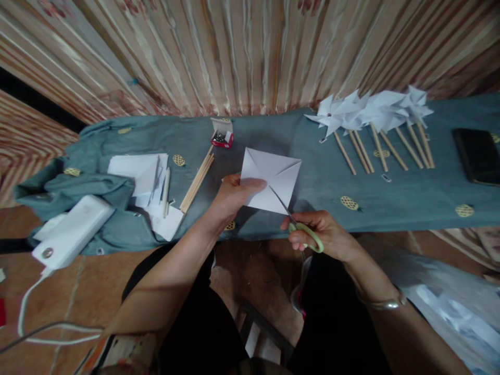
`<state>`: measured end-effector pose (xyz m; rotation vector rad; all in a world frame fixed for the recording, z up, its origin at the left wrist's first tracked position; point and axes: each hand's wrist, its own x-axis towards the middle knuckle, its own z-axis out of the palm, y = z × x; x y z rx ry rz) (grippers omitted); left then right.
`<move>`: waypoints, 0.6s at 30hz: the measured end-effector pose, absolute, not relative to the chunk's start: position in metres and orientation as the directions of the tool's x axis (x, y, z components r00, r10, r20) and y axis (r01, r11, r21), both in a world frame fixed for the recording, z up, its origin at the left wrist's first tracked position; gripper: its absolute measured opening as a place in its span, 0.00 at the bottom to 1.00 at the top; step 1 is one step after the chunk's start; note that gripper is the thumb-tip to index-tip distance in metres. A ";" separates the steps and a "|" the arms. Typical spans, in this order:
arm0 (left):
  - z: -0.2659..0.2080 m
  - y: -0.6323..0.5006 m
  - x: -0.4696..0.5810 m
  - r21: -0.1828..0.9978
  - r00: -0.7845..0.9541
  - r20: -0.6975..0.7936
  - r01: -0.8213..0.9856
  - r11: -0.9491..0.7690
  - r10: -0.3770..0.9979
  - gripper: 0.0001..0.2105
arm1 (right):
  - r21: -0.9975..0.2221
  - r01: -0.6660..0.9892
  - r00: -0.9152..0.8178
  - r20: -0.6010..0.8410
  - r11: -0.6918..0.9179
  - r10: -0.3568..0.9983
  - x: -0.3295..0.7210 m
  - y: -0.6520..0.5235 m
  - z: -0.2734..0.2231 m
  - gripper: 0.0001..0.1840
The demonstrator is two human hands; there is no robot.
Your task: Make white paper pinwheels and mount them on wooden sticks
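A white square of paper (pixel 279 179) with slits running in from its corners is pinched by my left hand (pixel 234 195), thumb on top near the centre. My right hand (pixel 318 232) grips a pair of scissors (pixel 307 235) with pale green handles. One dark blade lies over the paper's lower right corner and points at its middle; the other blade is hidden. Beyond the paper stands a small red box (pixel 222 136) of metal pins. Thin wooden sticks (pixel 198 179) lie left of my left hand.
Several white paper pinwheels (pixel 371 112) on sticks lie at the back right, with a dark phone (pixel 477 155) beyond them. At left are stacked paper sheets (pixel 138 172), a white pen (pixel 166 187) and a white power bank (pixel 74 232) with a cable. A pleated curtain (pixel 234 57) hangs behind.
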<state>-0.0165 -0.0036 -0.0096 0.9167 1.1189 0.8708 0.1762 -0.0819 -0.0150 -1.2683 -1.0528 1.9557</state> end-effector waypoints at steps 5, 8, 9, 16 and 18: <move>-0.010 -0.004 -0.016 0.920 0.200 -0.351 -0.109 0.377 0.915 0.09 | -0.852 -0.043 -0.382 -0.469 -0.522 0.796 0.176 -0.082 -0.015 0.22; -0.010 -0.004 -0.016 0.922 0.194 -0.347 -0.111 0.371 0.918 0.09 | -0.856 -0.042 -0.373 -0.464 -0.514 0.803 0.176 -0.082 -0.016 0.22; -0.010 -0.004 -0.016 0.921 0.192 -0.349 -0.109 0.373 0.917 0.09 | -0.859 -0.038 -0.372 -0.461 -0.510 0.806 0.176 -0.082 -0.016 0.22; -0.008 -0.005 -0.015 0.923 0.180 -0.344 -0.116 0.368 0.921 0.09 | -0.868 -0.011 -0.373 -0.457 -0.496 0.808 0.175 -0.082 -0.016 0.22; -0.009 -0.004 -0.016 0.925 0.185 -0.332 -0.130 0.358 0.925 0.09 | -0.865 0.003 -0.395 -0.462 -0.502 0.794 0.175 -0.083 -0.015 0.22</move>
